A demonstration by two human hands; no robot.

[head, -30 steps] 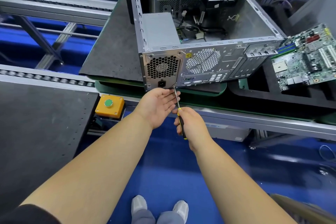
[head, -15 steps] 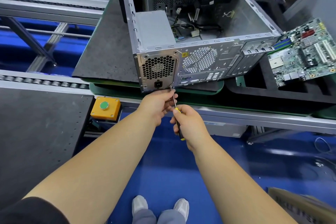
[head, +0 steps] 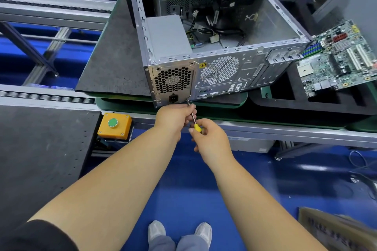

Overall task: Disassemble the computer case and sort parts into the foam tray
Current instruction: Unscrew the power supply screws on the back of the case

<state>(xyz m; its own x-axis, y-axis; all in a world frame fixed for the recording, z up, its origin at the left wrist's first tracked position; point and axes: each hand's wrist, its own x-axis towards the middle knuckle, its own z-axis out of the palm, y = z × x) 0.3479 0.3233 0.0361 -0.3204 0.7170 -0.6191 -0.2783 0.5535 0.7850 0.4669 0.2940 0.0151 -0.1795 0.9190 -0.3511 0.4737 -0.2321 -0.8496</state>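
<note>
Yellow-handled screwdriver (head: 195,124) pinched in right hand (head: 210,138), left hand (head: 173,117) fingers curled around its shaft.

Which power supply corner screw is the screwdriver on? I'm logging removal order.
The lower right corner screw of the power supply, beside the power socket. The screwdriver tip meets it; the other corners are untouched.

Blue floor (head: 183,179), aluminium conveyor frames (head: 51,12), perhaps cardboard (head: 334,228) lower right.
</note>
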